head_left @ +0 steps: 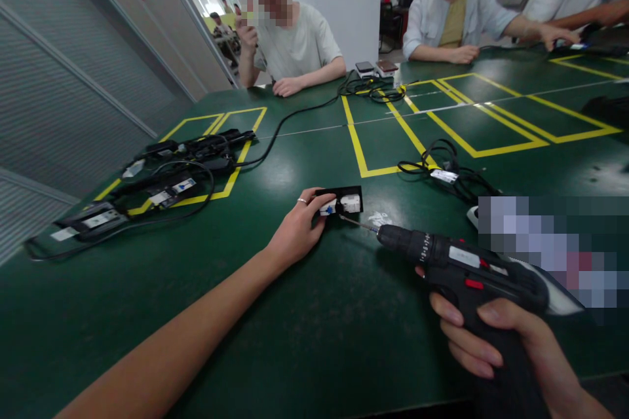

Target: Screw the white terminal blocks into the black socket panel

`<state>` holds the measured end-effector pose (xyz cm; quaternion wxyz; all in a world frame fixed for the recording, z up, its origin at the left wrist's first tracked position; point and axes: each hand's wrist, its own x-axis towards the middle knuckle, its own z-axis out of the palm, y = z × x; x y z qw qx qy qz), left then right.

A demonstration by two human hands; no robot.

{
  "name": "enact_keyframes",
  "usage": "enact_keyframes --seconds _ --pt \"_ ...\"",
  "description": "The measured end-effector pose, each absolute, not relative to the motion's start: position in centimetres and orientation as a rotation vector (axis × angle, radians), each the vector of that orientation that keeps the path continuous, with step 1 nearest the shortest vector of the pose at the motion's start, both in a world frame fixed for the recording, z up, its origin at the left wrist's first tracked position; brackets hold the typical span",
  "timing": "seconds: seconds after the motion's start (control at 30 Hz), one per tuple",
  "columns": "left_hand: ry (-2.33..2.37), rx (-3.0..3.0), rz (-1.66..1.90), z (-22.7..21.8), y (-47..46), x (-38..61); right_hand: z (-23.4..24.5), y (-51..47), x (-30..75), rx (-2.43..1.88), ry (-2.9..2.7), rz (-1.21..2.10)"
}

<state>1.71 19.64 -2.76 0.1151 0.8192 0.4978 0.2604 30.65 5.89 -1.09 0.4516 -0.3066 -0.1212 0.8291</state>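
My left hand [299, 229] grips the left end of a small black rectangular case [357, 191] with white parts inside, resting on the green table [295, 340]. A ring is on one of its fingers. In my right hand [511, 334] is a black cordless drill [442, 255] with red details, my fingers wrapped round its handle. The drill points left, and its long thin bit [358, 222] reaches the near edge of the case. Whether the bit touches a screw is too small to tell.
Black power strips with cords [196, 157] lie at the left inside yellow tape. A coiled cable [452, 170] lies right of centre, more cables [368, 86] at the back. Behind the drill is a partly blurred-out packet [555, 294]. Several people sit across the table.
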Motion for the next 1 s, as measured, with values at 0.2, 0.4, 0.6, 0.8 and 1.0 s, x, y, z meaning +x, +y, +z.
enact_keyframes --seconds 0.2,0.4,0.6,0.8,1.0 --pt "1.468 2.405 0.744 -2.81 19.67 1.63 -1.08 6.01 30.75 -0.741 -0.309 2.043" --pt "1.473 2.41 0.734 -2.77 19.62 1.61 -1.16 6.08 30.81 -0.749 -0.289 2.053" --pt "1.466 2.406 0.744 -2.73 19.58 1.62 -1.15 5.95 30.72 -0.739 -0.308 2.065" --pt "1.45 2.414 0.759 -2.75 19.59 1.66 -1.0 5.82 30.74 -0.732 -0.342 2.039" --pt "1.46 2.407 0.758 -2.91 19.64 1.65 -1.04 5.94 30.73 -0.706 -0.316 2.063"
